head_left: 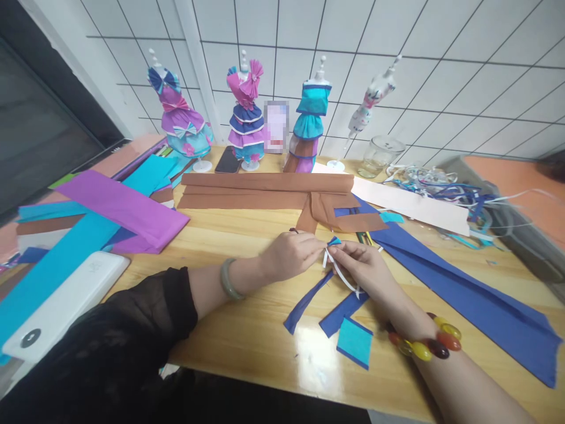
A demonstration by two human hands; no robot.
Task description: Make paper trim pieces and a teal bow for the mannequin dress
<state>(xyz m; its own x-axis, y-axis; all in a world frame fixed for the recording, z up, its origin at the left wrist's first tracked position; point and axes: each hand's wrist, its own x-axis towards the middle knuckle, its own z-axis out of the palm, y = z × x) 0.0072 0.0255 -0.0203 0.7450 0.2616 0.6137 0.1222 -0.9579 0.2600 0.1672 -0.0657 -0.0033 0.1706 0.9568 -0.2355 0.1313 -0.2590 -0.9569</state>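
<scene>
Above the middle of the table, my left hand [291,253] and my right hand [364,265] meet with their fingertips pinched. Between them is a small pleated blue-and-turquoise piece [334,241], fanned out at its top. A thin white strip [342,275] hangs from the pinch and curves down beside my right fingers. Which fingers grip the strip is hidden. Below my hands lie a narrow dark blue strip [306,303], a wider dark blue strip [342,315] and a turquoise square [355,344] with dark blue edges.
Small dress forms stand along the back, including a turquoise-dressed one [314,100] and a bare one [373,97]. Brown material [265,191] and long blue material [463,288] lie ahead and right. Purple material [128,206] and a white device [66,303] lie left; a glass jar [375,159] stands behind.
</scene>
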